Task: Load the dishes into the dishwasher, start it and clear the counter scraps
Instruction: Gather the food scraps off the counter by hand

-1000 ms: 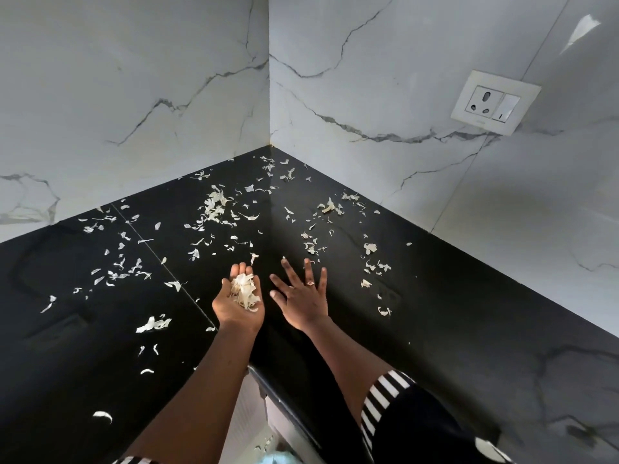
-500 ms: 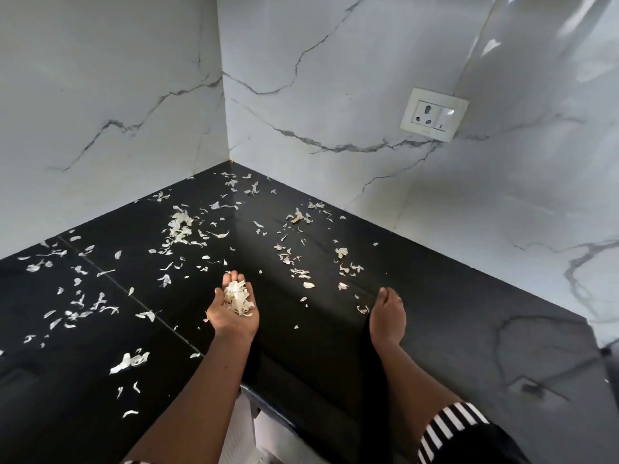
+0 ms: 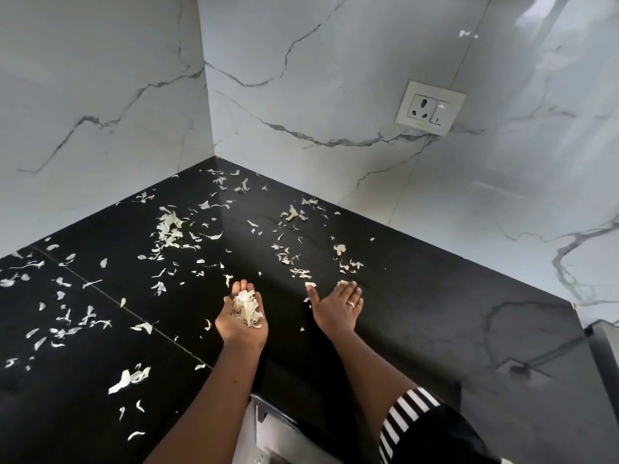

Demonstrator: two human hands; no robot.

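The counter (image 3: 418, 313) is glossy black. The scraps (image 3: 170, 229) on it are white to cream. The walls (image 3: 100, 95) are white marble with thin grey veins. The socket (image 3: 430, 107) is white. The sleeve (image 3: 435, 437) is black, its cuff striped black and white.

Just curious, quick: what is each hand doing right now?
Left hand: open, palm up, cupping a pile of scraps.
Right hand: open, fingers straight, holding nothing.

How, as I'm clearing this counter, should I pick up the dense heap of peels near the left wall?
Take the peel heap from its far, wall-side edge: thin loose flakes lying flat on the counter offer nothing to pinch. Probably rake them toward you with the right hand flat.
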